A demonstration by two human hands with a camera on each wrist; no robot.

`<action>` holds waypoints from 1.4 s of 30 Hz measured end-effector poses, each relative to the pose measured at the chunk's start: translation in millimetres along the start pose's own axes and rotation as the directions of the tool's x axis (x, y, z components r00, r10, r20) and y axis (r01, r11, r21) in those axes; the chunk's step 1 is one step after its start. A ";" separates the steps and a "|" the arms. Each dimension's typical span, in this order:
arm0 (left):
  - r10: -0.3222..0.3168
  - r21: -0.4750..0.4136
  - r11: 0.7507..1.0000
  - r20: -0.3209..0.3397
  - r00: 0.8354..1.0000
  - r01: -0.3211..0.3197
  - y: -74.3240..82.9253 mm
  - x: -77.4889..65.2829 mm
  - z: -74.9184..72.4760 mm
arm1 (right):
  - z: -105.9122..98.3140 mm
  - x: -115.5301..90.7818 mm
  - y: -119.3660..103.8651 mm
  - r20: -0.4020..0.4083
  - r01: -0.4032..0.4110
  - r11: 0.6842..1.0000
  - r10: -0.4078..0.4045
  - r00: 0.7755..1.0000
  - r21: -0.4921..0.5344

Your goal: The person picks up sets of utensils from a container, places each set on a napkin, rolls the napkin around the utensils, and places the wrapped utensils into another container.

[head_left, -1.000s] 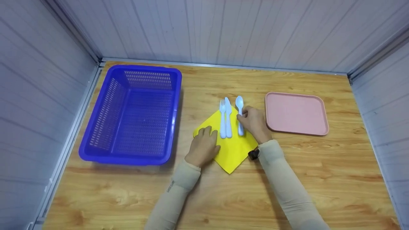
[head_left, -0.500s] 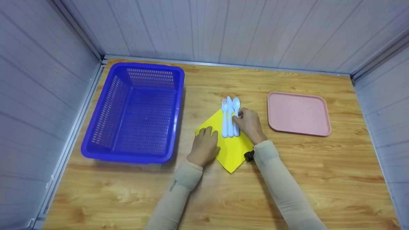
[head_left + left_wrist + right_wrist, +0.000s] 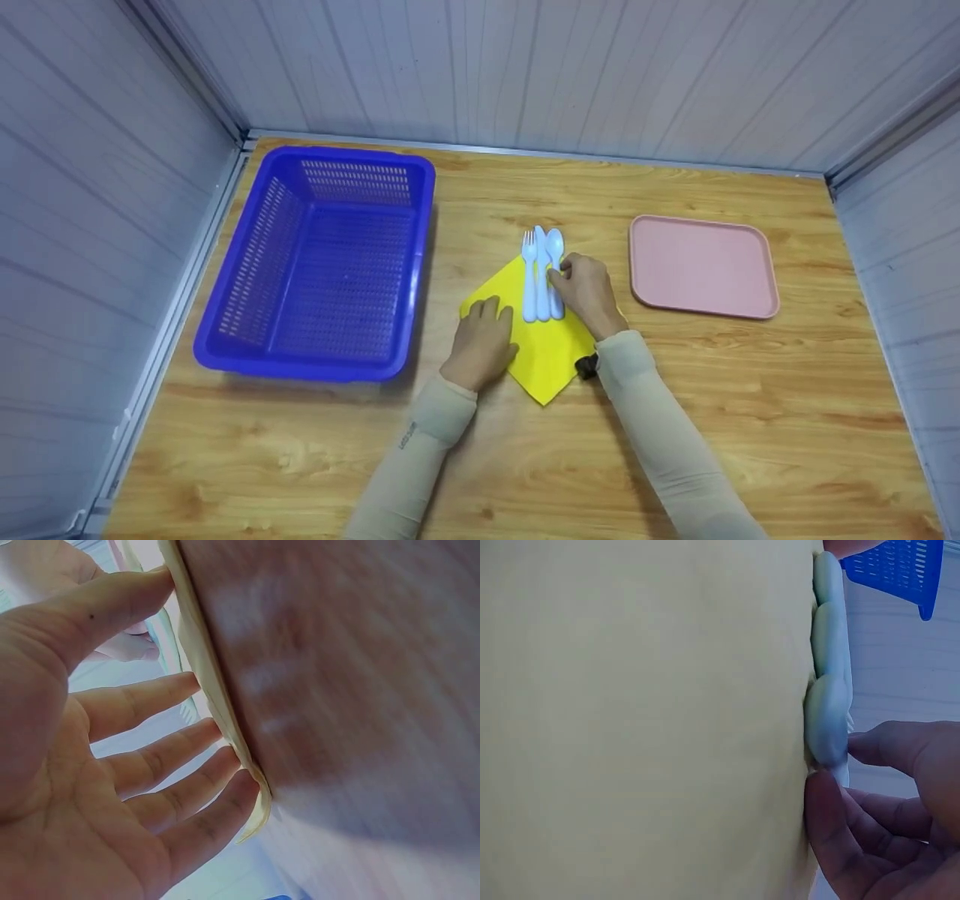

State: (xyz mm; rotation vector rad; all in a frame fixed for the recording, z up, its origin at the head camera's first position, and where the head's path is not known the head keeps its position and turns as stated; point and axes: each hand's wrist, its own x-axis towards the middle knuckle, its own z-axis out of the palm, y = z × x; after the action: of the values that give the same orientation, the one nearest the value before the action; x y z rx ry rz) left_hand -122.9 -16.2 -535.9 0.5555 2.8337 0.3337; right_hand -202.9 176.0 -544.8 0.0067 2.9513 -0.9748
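Note:
A yellow napkin [image 3: 543, 367] lies on the table with one corner toward me. Across its far half lie a light-blue plastic fork [image 3: 529, 281], knife [image 3: 542, 281] and spoon [image 3: 555, 244], side by side in that order from the left. My right hand [image 3: 589, 292] holds the spoon between thumb and fingers, covering part of its handle; the handle's end [image 3: 829, 720] shows in the right wrist view. My left hand [image 3: 481, 346] rests on the napkin's left corner, its fairly straight fingertips pressing the cloth [image 3: 196, 649] in the left wrist view.
A large blue plastic basket [image 3: 412, 300] stands to the left on the wooden table. A pink tray [image 3: 703, 266] lies to the right of my right hand. Pale panel walls [image 3: 495, 75] close off the back and both sides.
The spoon has moved left, in my right hand's hold, from a gap to right beside the knife. Over the last half second little has moved. My left hand has stayed on the napkin.

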 end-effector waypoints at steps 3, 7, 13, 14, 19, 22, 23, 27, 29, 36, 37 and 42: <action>0.026 0.019 0.999 -0.028 0.999 -0.026 0.7 -0.3 -0.5 | -2.8 -0.4 0.4 0.011 0.002 1.000 -0.002 1.000 0.011; 0.080 0.068 0.995 -0.101 0.992 -0.073 1.1 0.8 -0.7 | -9.5 -3.7 1.8 0.021 0.012 1.000 -0.012 1.000 0.011; 0.141 0.086 0.989 -0.255 0.957 -0.122 4.2 -9.6 -2.4 | -27.5 -26.2 0.9 0.043 0.059 0.995 -0.056 0.998 -0.077; 0.156 0.085 0.987 -0.284 0.946 -0.137 5.6 -13.2 -2.8 | -31.3 -32.3 0.6 0.042 0.081 0.992 -0.077 0.996 -0.098; 0.234 0.100 0.972 -0.384 0.893 -0.212 13.3 -33.2 -4.9 | -45.0 -66.1 2.9 -0.011 0.204 0.963 -0.209 0.978 -0.177; 0.251 0.109 0.968 -0.393 0.885 -0.226 15.5 -44.6 -3.6 | -46.3 -86.2 5.2 -0.046 0.272 0.944 -0.285 0.958 -0.188; 0.254 0.110 0.967 -0.393 0.884 -0.229 15.9 -47.9 -2.7 | -45.9 -92.5 6.1 -0.052 0.288 0.939 -0.303 0.952 -0.189; 0.265 0.103 0.964 -0.391 0.881 -0.244 17.1 -55.1 0.6 | -44.9 -111.7 8.9 -0.080 0.349 0.916 -0.370 0.926 -0.200; 0.269 0.098 0.963 -0.401 0.876 -0.251 17.3 -55.6 1.9 | -44.2 -117.8 11.4 -0.100 0.385 0.899 -0.411 0.906 -0.210; 0.271 0.121 0.963 -0.413 0.870 -0.243 11.3 -53.8 4.3 | -41.4 -121.9 23.2 -0.072 0.517 0.826 -0.543 0.837 -0.226; 0.278 0.128 0.961 -0.409 0.869 -0.247 9.9 -53.2 5.0 | -41.2 -121.4 25.2 -0.060 0.532 0.818 -0.556 0.829 -0.221; 0.319 0.145 0.948 -0.388 0.865 -0.285 1.8 -46.7 10.8 | -39.9 -117.6 33.8 0.021 0.585 0.784 -0.594 0.804 -0.206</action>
State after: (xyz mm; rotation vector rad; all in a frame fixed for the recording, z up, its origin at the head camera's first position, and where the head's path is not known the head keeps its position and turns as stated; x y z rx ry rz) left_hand -77.3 -31.1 -537.1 1.0711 3.1657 0.4324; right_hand -86.0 227.7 -529.0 -0.9734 3.1283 -0.6895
